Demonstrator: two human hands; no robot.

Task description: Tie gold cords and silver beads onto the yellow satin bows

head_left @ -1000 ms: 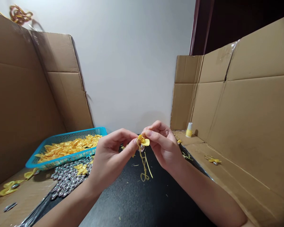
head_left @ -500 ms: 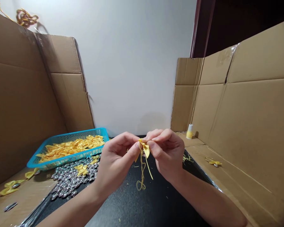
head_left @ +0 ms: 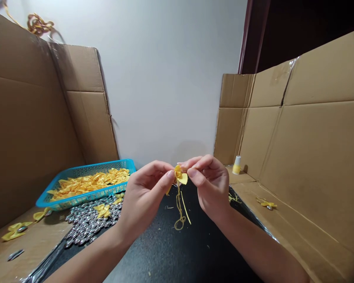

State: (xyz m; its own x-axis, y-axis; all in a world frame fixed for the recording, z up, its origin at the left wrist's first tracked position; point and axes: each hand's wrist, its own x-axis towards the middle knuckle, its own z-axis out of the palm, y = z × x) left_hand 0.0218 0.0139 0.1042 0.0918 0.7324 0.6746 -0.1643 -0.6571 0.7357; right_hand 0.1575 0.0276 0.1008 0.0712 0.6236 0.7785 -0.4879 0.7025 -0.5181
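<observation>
A small yellow ribbon bow (head_left: 181,177) is pinched between the thumb and index finger of my left hand (head_left: 146,192). Yellow thread (head_left: 179,210) hangs below it in a loose, looped strand, beside a straighter yellow strand. Just to the right of the bow, my right hand (head_left: 211,182) is closed, its thumb and index fingertip pressed together. Whatever lies between those fingertips is too small to make out. Part of the bow is hidden behind my left fingers.
At the left, a blue basket (head_left: 85,164) holds many yellow bows, with silver oval beads (head_left: 87,224) heaped before it. A thread spool (head_left: 236,165) stands at right, near a bow with a bead (head_left: 268,204). Cardboard walls (head_left: 306,157) flank the black tabletop (head_left: 165,251).
My right fingertips have moved slightly up and away from the bow, which now shows more of its folds. The dangling thread has swung a little to the right. The view has shifted slightly.
</observation>
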